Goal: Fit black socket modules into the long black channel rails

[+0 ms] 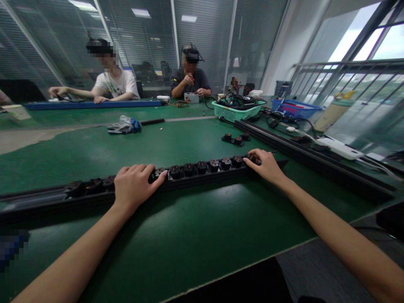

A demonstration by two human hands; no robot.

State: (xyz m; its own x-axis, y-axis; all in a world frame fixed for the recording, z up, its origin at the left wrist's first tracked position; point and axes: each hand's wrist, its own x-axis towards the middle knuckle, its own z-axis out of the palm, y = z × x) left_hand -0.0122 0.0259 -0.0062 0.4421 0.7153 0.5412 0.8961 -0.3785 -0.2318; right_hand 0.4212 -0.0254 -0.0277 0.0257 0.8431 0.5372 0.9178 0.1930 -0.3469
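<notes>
A long black power strip housing lies across the green table in front of me, with a row of black socket modules seated in its channel. My left hand is wrapped over the strip left of its middle, thumb on the near side by one module. Near the right end, my right hand pinches at the last module in the row; the fingers hide most of it. Several loose socket modules lie on the table just beyond my right hand.
Grey-blue gloves lie beyond the strip. A green basket of cables and a blue basket stand back right. Another black rail runs along the right side. Two people sit opposite, one at a blue rail, one with a grey box.
</notes>
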